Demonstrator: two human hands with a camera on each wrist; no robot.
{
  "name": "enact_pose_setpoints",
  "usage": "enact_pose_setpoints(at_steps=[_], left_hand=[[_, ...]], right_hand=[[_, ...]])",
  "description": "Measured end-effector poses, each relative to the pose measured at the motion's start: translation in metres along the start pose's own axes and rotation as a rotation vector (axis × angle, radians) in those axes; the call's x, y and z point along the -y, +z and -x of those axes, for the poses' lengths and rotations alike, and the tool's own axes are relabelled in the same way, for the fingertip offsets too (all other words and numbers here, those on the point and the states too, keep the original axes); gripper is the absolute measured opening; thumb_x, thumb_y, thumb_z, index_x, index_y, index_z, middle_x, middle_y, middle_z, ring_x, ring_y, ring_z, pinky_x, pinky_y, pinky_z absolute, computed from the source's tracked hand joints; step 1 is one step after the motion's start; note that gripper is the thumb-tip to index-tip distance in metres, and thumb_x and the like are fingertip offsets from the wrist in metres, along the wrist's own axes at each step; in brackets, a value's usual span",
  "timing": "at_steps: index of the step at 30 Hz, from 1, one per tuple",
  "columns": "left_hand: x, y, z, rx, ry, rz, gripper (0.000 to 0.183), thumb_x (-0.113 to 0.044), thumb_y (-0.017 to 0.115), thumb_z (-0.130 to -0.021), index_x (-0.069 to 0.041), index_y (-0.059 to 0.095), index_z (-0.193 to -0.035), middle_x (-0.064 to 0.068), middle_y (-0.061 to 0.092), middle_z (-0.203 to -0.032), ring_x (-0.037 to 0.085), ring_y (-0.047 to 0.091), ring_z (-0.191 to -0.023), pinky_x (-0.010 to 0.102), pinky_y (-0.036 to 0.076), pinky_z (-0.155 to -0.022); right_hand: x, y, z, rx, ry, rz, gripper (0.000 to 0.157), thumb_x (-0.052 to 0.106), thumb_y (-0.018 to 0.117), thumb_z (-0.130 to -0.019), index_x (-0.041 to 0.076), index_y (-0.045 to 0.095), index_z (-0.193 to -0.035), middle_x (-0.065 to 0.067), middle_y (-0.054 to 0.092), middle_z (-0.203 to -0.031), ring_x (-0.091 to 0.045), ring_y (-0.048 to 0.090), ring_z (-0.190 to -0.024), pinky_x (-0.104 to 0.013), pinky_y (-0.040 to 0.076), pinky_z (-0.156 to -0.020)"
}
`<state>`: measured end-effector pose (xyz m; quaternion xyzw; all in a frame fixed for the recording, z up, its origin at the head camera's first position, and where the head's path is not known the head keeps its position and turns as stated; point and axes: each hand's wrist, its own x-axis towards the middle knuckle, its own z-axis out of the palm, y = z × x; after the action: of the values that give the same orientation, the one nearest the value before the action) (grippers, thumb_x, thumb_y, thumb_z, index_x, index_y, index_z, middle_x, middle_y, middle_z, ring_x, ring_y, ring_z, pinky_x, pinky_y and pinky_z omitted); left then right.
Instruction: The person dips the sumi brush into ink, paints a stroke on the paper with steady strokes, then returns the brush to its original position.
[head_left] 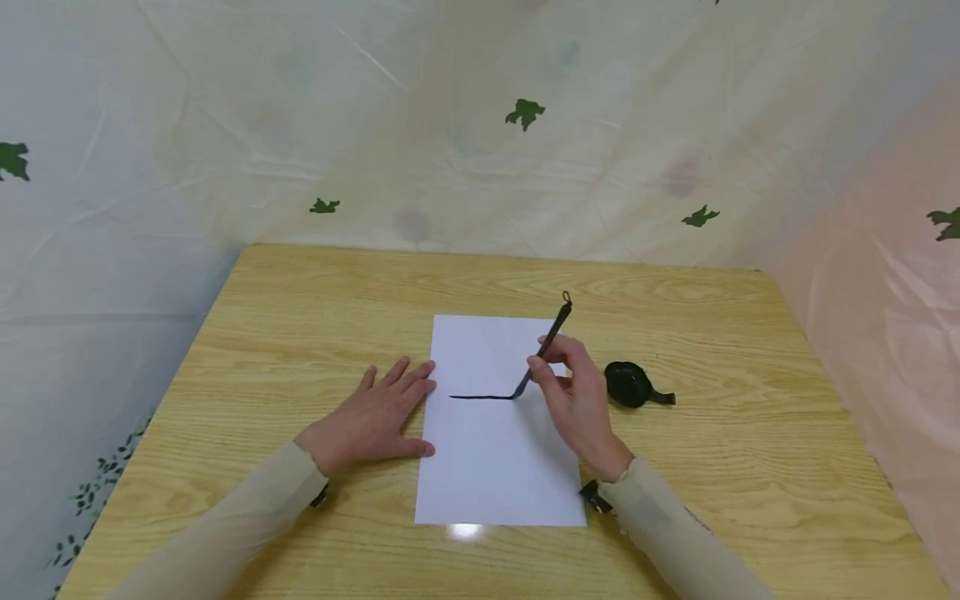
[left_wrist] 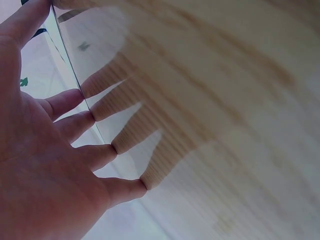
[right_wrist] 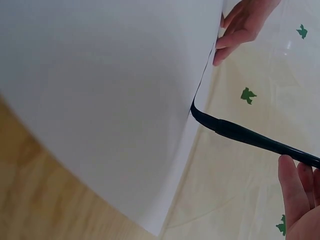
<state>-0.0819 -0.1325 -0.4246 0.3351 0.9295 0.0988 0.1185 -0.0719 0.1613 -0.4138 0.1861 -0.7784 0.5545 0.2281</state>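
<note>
In the head view, a white sheet of paper (head_left: 495, 475) lies on the wooden table, bearing one horizontal black line (head_left: 480, 397). My right hand (head_left: 577, 404) pinches a dark writing brush (head_left: 553, 329), its loop end tilted up and away to the right. The bent bristle tip touches the paper at the line's right end; the right wrist view shows this brush (right_wrist: 240, 134) and its curved tip up close. My left hand (head_left: 378, 417) lies flat with fingers spread, its fingertips at the paper's left edge. The left wrist view shows the palm (left_wrist: 45, 165) and fingertips pressing the tabletop.
A small black ink dish (head_left: 628, 384) with a short handle sits right of the paper. The wooden table (head_left: 315, 308) is bounded by pale cloth (head_left: 420, 150) with green leaf-like marks at the back and sides. Dark bands show at both wrists.
</note>
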Motion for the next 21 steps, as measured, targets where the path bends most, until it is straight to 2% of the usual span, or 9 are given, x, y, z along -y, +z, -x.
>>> enact_pose_setpoints(at_steps=[6, 15, 21], left_hand=[[0.0003, 0.0003, -0.0006, 0.003, 0.0, -0.001, 0.09, -0.067, 0.06, -0.082, -0.01, 0.039, -0.147, 0.004, 0.018, -0.16, 0.035, 0.009, -0.146, 0.07, 0.017, -0.104], [0.0009, -0.0005, -0.0005, 0.008, -0.002, 0.0, 0.091, -0.069, 0.059, -0.082, -0.01, 0.039, -0.148, 0.003, 0.017, -0.16, 0.034, 0.007, -0.146, 0.069, 0.016, -0.105], [0.0012, -0.0007, -0.0006, 0.005, 0.001, -0.003, 0.091, -0.069, 0.059, -0.081, -0.011, 0.039, -0.148, 0.003, 0.018, -0.16, 0.034, 0.008, -0.146, 0.069, 0.016, -0.105]], right_hand=[[-0.0047, -0.0018, 0.0011, -0.006, -0.014, 0.016, 0.038, -0.01, 0.067, -0.084, 0.0, 0.055, -0.119, -0.012, 0.06, -0.096, -0.021, 0.064, -0.084, -0.024, 0.056, -0.066], [-0.0052, -0.0017, 0.0016, -0.012, -0.004, 0.023, 0.036, -0.017, 0.065, -0.082, -0.009, 0.053, -0.115, -0.017, 0.059, -0.094, -0.025, 0.064, -0.083, -0.022, 0.055, -0.066], [-0.0035, -0.0038, 0.0015, -0.015, -0.003, 0.021, 0.038, -0.012, 0.066, -0.084, -0.002, 0.055, -0.118, -0.012, 0.061, -0.096, -0.02, 0.064, -0.084, -0.023, 0.055, -0.066]])
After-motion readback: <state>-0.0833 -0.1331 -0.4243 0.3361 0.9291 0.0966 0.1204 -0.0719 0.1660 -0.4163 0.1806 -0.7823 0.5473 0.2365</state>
